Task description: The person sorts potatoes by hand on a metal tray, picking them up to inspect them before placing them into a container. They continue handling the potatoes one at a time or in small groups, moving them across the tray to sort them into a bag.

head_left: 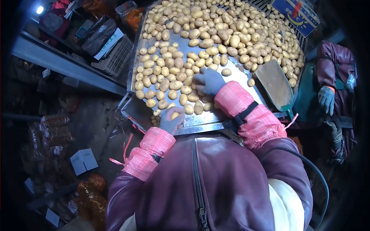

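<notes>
Many potatoes (169, 69) lie spread over a metal sorting table (185, 45). My left hand (170, 122), in a grey glove, is at the table's near edge with its fingers curled round a potato (174, 115). My right hand (210, 81), also gloved, reaches over the middle of the table. Its fingers point left and rest among the potatoes, apart from one another; the potatoes under them are partly hidden. Both forearms wear pink checked sleeve covers. Right of my right hand lies a wide scoop (274, 85) with a green edge.
A blue printed carton (296, 15) stands at the far right corner, beside a dense heap of potatoes. At the right is another person's gloved hand (326, 100). A metal beam (65, 57) and a grey crate (115, 57) are on the left. Net bags (56, 131) lie lower left.
</notes>
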`<state>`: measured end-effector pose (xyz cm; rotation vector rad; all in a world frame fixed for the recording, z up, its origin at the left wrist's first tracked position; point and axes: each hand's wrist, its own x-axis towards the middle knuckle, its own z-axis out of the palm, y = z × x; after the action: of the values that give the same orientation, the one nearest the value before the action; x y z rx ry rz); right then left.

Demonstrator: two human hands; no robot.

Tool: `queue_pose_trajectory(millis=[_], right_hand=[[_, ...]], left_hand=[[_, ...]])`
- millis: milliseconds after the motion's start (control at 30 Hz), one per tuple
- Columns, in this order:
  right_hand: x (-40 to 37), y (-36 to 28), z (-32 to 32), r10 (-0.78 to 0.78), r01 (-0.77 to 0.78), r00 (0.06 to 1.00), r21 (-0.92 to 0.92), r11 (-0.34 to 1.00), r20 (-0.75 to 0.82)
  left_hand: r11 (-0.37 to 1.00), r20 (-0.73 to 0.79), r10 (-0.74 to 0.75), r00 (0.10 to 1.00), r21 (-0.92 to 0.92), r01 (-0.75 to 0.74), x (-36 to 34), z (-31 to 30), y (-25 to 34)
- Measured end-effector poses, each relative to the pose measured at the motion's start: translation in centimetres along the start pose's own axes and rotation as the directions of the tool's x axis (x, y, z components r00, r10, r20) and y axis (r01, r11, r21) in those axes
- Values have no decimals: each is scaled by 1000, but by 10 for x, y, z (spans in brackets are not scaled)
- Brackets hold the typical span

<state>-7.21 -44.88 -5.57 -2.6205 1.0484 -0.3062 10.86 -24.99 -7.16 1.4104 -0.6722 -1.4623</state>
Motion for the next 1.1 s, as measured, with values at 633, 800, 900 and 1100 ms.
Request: queue_pose_trajectory(millis=[633,800,900,1100], right_hand=[[-68,61,-64,718,-183,688,983,34,103],[-73,105,-25,552,-451,829,694,561,92],[-45,63,-14,433,-420,901,333,844,40],[3,27,-25,416,-449,843,20,893,341]], left_hand=[[987,9,143,990,72,-143,-3,-1,-8],[950,-3,214,977,232,-207,-6,7,-1],[918,-9,287,958,289,-272,-2,9,-8],[880,-28,308,951,388,-273,-8,14,-2]])
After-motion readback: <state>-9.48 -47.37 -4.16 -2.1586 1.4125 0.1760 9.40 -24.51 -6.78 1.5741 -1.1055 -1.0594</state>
